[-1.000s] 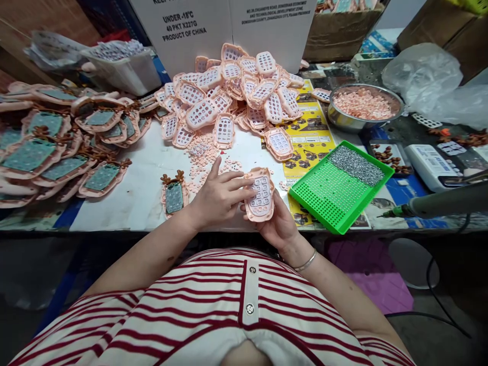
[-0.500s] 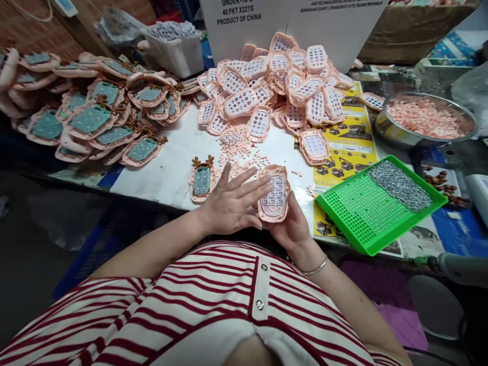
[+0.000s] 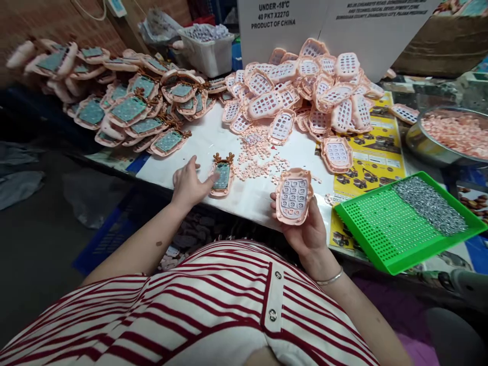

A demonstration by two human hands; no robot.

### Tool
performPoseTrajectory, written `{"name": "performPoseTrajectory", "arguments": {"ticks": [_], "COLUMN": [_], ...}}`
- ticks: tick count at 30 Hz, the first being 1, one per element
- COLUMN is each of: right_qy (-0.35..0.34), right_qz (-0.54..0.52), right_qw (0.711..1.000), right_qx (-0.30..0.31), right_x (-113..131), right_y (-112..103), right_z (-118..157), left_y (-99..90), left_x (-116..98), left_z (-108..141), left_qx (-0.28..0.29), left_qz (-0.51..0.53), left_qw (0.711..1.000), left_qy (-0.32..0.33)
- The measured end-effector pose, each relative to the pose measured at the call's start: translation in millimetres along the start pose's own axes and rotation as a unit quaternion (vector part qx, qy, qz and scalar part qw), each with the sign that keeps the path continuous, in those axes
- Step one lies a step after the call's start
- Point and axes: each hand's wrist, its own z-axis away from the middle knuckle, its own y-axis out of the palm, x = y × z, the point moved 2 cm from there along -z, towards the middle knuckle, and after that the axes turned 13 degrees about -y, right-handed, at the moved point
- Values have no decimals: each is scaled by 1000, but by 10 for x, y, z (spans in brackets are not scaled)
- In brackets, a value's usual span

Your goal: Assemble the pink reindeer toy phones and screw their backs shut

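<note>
In my right hand (image 3: pixel 307 236) lies a pink toy phone shell (image 3: pixel 293 197), its inner side up, with a white keypad piece seated in it. My left hand (image 3: pixel 189 185) is beside a pink shell with a green circuit board (image 3: pixel 221 175) and brown antlers, on the white table sheet. Its fingers are apart, the thumb at that shell's edge; whether it touches cannot be made out. Small pink key pieces (image 3: pixel 259 152) lie scattered beyond both hands. Behind them rises a heap of pink keypad shells (image 3: pixel 282 127).
Shells with green boards (image 3: pixel 129 109) are piled at the left. On the right stand a green tray (image 3: pixel 375 221) with silvery screws and a steel bowl (image 3: pixel 430 152) of pink pieces. A white bin (image 3: pixel 215 58) and a white carton (image 3: pixel 305 23) are at the back.
My left hand has moved left, away from the keypad shell, to the shell with the green board. My right hand still holds the keypad shell. The view has shifted left.
</note>
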Motion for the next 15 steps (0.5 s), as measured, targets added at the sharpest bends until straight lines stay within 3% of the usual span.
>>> {"name": "performPoseTrajectory", "arguments": {"ticks": [3,5,10,12,15], "right_qy": [6,5,-5,-7,-12], "right_qz": [2,4,0,-6,-16], "right_qw": [1000,1000,1000,1000,1000], "right_qx": [3,4,8,9,9], "right_x": [-45,-50,-26,-26,-44], "right_y": [51,64,48,45,45], "right_z": [-21,-25,-25,-28,-38], "left_y": [147,214,217,179,137], "left_x": [-54,-149,-261,-297,-420], "left_z": [43,72,102,131,210], "left_qx": [57,65,45,63,180], "left_qz": [-44,-40,119,258,458], "left_qw": [997,997,990,960,855], "left_qy": [-6,-15,-58,-85,-167]}}
